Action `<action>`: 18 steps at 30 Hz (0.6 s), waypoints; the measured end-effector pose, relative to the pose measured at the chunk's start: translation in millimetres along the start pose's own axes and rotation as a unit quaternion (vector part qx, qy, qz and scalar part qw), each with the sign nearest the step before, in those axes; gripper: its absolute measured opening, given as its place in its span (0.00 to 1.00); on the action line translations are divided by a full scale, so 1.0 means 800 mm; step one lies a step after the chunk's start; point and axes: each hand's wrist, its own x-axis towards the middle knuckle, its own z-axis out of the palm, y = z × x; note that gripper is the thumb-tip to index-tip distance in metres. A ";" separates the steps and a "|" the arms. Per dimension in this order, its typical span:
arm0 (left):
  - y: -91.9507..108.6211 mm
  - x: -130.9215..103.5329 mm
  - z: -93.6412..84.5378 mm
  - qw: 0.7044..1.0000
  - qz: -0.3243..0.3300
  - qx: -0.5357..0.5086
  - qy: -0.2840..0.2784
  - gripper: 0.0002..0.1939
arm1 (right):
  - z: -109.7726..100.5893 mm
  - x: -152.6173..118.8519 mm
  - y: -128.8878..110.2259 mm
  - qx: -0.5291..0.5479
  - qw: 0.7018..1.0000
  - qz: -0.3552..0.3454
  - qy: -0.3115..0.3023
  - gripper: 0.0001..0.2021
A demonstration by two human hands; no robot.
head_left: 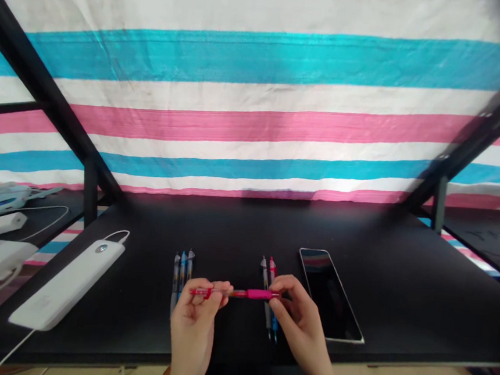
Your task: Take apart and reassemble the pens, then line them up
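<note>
A pink pen is held level above the desk, between my two hands. My left hand pinches its clear, red-tinted end between thumb and fingers. At the other end, next to the pink grip, the thumb and fingertips of my right hand close on the pen. Beyond my left hand lie several pens side by side, among them a blue pen and a dark pen. A second group, with a red-topped pen and a grey pen, lies partly hidden behind the held pen and my right hand.
On the black desk, a smartphone lies right of my right hand. A long white power strip with a cable lies at the left. Black metal bars slant up on both sides, before a striped sheet.
</note>
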 end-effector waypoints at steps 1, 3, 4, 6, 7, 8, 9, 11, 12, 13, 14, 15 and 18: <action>0.000 0.000 0.000 1.000 -0.001 0.000 0.001 0.21 | 0.000 0.000 -0.001 0.001 1.000 -0.003 -0.003 0.06; -0.001 0.001 -0.001 1.000 -0.004 -0.001 0.003 0.21 | -0.001 0.000 -0.003 -0.005 1.000 -0.009 -0.011 0.07; -0.001 0.001 -0.001 1.000 -0.005 -0.003 0.002 0.21 | 0.000 0.001 -0.004 -0.012 1.000 -0.013 -0.015 0.08; -0.001 0.001 -0.001 1.000 -0.005 -0.007 0.002 0.20 | 0.001 0.001 -0.005 -0.027 0.999 -0.021 -0.020 0.12; -0.001 0.001 -0.001 1.000 -0.005 -0.010 0.002 0.20 | 0.002 0.001 -0.004 -0.033 0.999 -0.021 -0.021 0.12; -0.001 0.001 -0.001 1.000 -0.005 -0.011 0.003 0.20 | 0.002 0.000 -0.004 -0.037 0.999 -0.017 -0.020 0.11; -0.001 0.001 -0.001 1.000 -0.005 -0.012 0.004 0.20 | 0.002 0.000 -0.004 -0.041 0.999 -0.013 -0.018 0.07; -0.001 0.000 0.000 1.000 -0.007 -0.009 0.004 0.21 | 0.001 0.000 -0.004 -0.051 0.999 -0.012 -0.012 0.05; 0.000 -0.001 0.000 1.000 -0.008 -0.008 0.005 0.21 | 0.001 0.000 -0.005 -0.058 0.998 -0.018 -0.009 0.06; 0.000 -0.001 0.000 1.000 -0.009 -0.007 0.004 0.20 | 0.000 0.000 -0.005 -0.065 0.997 -0.028 -0.005 0.06; 0.000 -0.001 0.000 1.000 -0.009 -0.007 0.003 0.20 | 0.000 0.001 -0.006 -0.072 0.997 -0.039 -0.002 0.06; 0.000 -0.001 0.000 1.000 -0.009 -0.007 0.001 0.20 | 0.000 0.001 -0.006 -0.076 0.996 -0.047 0.001 0.07; 0.001 0.000 0.001 1.000 -0.005 -0.011 -0.004 0.19 | 0.001 0.002 -0.004 -0.074 0.996 -0.054 0.007 0.04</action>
